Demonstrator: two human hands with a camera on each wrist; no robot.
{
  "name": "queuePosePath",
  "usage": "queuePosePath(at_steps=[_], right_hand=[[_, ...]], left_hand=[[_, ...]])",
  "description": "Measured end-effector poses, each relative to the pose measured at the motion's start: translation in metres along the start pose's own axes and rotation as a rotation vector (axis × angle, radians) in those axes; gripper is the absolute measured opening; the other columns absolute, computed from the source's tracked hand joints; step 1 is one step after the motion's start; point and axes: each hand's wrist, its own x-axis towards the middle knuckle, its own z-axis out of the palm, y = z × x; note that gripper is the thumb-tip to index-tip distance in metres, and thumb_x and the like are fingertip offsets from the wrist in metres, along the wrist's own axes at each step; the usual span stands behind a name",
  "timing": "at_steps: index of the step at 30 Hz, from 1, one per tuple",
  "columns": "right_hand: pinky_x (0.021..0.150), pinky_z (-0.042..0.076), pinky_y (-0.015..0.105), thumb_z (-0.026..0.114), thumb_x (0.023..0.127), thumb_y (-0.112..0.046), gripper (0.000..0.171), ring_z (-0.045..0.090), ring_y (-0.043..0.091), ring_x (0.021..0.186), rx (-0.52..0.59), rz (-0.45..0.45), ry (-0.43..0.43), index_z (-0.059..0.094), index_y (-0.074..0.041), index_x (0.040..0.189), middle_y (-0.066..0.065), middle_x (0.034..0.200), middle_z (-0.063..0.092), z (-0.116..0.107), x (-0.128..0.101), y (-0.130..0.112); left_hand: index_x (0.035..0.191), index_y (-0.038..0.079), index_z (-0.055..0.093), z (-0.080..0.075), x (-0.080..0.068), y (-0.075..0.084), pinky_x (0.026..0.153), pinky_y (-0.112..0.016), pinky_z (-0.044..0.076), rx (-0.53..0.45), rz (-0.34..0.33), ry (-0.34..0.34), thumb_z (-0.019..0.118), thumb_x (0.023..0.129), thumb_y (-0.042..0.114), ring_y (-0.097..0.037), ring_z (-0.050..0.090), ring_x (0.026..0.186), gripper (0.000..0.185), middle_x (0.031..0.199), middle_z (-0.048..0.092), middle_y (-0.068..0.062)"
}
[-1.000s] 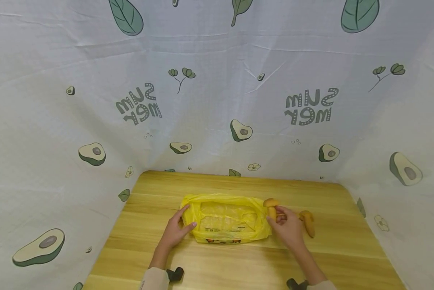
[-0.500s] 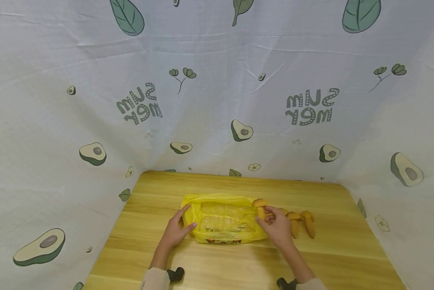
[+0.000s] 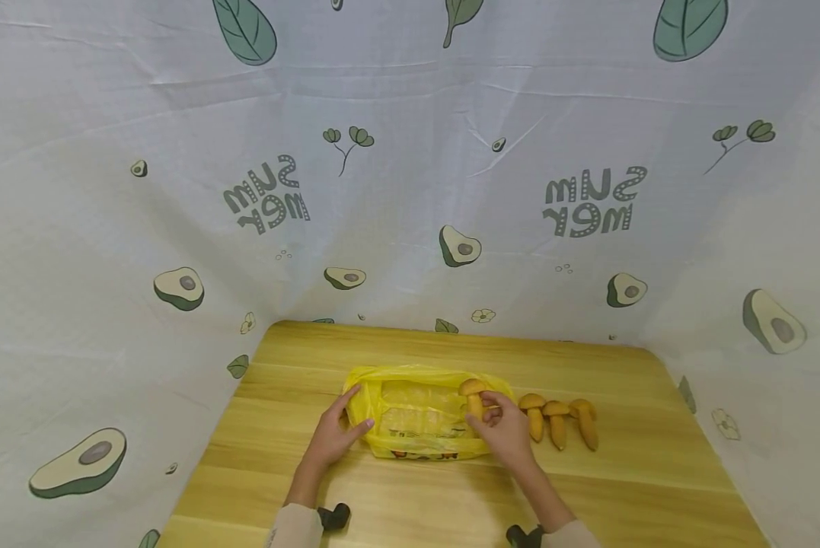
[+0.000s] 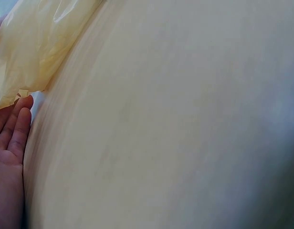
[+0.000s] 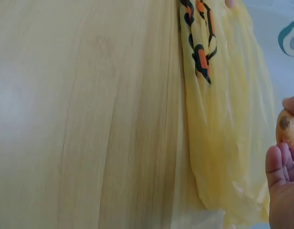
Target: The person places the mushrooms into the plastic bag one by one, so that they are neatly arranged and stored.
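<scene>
A yellow plastic bag (image 3: 416, 449) lies on its side lengthwise on the table, its mouth spread wide and facing up. My left hand (image 3: 333, 435) holds the bag's left end, thumb over the near rim and fingers along the far side; in the left wrist view its fingers (image 4: 20, 129) reach the bag's edge. My right hand (image 3: 508, 432) pinches an orange-brown mushroom (image 3: 474, 399) by the stem, cap up, over the right part of the bag's opening. The right wrist view shows the butt of that mushroom (image 5: 286, 126) between thumb and fingertips, beside the bag (image 5: 223, 138).
Three more mushrooms lie in a row right of the bag: a left one (image 3: 534, 417), a middle one (image 3: 556, 424) and a right one (image 3: 586, 424). The wooden table (image 3: 416, 502) ends at a white curtain (image 3: 382, 198) printed with avocados and leaves.
My right hand has moved left with the mushroom, from beside the bag's right end to over its opening. The row of mushrooms it had covered now shows. The left hand stays on the bag.
</scene>
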Motion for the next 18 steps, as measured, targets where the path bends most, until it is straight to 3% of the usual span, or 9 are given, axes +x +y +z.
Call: queuePosePath(at_steps=[18], right_hand=[[0.067, 0.054, 0.02, 0.086, 0.084, -0.01, 0.044, 0.063, 0.012, 0.081, 0.087, -0.048, -0.058, 0.068, -0.004, 0.123, 0.015, 0.111, 0.067, 0.043, 0.006, 0.0]], left_hand=[[0.159, 0.023, 0.041, 0.001, 0.0, 0.002, 0.12, -0.058, 0.035, 0.001, -0.009, 0.003, 0.076, 0.094, 0.04, -0.04, 0.034, 0.152, 0.076, 0.166, 0.035, -0.016]])
